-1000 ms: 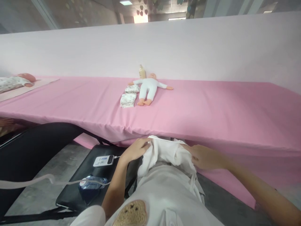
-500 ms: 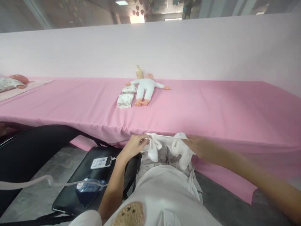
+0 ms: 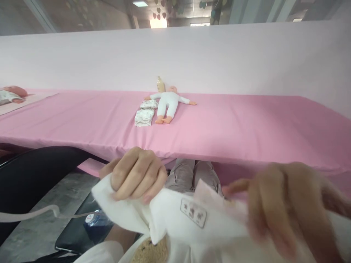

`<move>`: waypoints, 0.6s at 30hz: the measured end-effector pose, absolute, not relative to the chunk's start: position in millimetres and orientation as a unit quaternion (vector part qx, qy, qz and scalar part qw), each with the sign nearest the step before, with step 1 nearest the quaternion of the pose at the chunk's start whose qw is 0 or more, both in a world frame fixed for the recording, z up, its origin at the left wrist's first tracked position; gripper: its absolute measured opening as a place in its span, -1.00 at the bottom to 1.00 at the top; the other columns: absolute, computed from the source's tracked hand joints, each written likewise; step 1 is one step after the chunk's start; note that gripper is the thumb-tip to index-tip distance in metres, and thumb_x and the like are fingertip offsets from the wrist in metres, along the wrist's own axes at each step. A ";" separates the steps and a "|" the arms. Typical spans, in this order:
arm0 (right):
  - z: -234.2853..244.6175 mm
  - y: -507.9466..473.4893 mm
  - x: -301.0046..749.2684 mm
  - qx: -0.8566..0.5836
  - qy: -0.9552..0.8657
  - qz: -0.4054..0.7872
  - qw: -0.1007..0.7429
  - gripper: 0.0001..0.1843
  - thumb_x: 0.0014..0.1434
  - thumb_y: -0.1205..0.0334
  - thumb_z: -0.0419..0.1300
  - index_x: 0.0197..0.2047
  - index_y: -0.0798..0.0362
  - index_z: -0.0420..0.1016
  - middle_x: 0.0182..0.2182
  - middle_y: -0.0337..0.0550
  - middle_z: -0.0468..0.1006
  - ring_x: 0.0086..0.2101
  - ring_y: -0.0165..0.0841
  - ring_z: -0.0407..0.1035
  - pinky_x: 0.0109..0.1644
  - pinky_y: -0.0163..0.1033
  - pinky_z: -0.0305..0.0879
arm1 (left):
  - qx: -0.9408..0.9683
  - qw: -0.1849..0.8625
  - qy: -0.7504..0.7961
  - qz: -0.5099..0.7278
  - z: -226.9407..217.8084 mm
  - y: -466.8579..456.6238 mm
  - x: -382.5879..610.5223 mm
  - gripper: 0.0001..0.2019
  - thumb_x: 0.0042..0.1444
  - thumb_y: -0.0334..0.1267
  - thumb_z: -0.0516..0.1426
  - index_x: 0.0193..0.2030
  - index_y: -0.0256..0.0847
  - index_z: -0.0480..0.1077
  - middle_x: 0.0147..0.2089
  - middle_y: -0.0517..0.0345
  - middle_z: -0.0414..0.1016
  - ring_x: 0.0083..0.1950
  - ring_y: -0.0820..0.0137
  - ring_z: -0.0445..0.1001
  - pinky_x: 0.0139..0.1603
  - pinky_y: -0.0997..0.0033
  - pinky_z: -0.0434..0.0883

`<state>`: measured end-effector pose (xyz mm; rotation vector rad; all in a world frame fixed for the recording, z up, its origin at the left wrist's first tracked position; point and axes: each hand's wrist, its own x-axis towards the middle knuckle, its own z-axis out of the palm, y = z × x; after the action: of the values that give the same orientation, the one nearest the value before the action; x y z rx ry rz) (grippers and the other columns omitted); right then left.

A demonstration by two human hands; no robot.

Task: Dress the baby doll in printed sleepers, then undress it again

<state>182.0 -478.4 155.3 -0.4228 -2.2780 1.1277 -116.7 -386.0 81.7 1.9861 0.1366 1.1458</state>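
Observation:
A white cloth (image 3: 175, 215) with a small framed label of printed marks is stretched across my lap, close to the camera. My left hand (image 3: 138, 175) grips its left part, fingers curled over the edge and knuckles up. On the other side my right hand (image 3: 282, 204), smeared by motion, has its fingers bent down over the cloth's right part. Between the hands a pale pink corner (image 3: 208, 193) sticks up from the cloth. Below it, a fuzzy brown bear patch (image 3: 150, 250) shows on the white clothing I wear.
On the pink-covered table (image 3: 233, 124) ahead lie a doll in white (image 3: 169, 102) and folded patterned cloths (image 3: 144, 117), with a pale yellow bottle (image 3: 160, 84) behind. Another doll (image 3: 12, 95) lies far left. A black chair (image 3: 41, 175) stands left, with a blue bottle (image 3: 97, 224) on a black seat.
Both hands have come up from my lap toward the camera with the white cloth, which now shows its label. The white device on the black seat is now hidden from view.

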 end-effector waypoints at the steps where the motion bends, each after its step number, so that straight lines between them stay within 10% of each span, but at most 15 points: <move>1: 154.3 -486.3 179.3 -0.146 -0.832 0.441 0.304 -0.42 0.22 -0.19 -0.09 -0.68 -0.06 0.36 -0.60 -0.25 0.43 -0.45 -0.41 0.43 -0.01 -0.23 0.33 | 0.807 0.402 0.034 0.431 89.1 -390.2 -118.7 -0.33 -0.19 0.51 -0.10 -0.78 -0.10 0.16 -0.85 0.21 0.02 -0.69 0.42 0.11 -0.55 0.30 0.25; 7: 161.0 -480.2 172.0 -0.231 -0.846 0.320 0.360 -0.93 0.11 0.23 0.15 -0.36 -0.08 0.46 -0.69 -0.35 0.23 -0.57 -0.45 0.20 -0.32 -0.27 0.26 | 0.902 0.224 0.055 0.365 138.8 -427.9 -123.6 -0.64 0.14 -0.07 0.07 -0.64 -0.15 0.31 -0.66 0.18 0.37 -0.57 0.45 0.27 -0.29 0.26 0.27; 18: 177.0 -447.8 156.8 -0.372 -0.898 0.112 0.207 -0.70 -0.01 0.43 0.02 -0.43 0.01 0.57 -0.71 -0.28 0.32 -0.58 -0.45 0.14 -0.41 -0.29 0.07 | 0.941 -0.053 0.199 0.269 155.2 -434.2 -101.6 -0.81 0.23 -0.26 0.03 -0.29 -0.14 0.47 -0.48 0.26 0.51 -0.49 0.51 0.30 -0.27 0.40 0.20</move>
<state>156.8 -447.8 177.0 -1.0358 -2.5016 0.3115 -101.6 -434.2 155.2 3.0599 0.6461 0.8731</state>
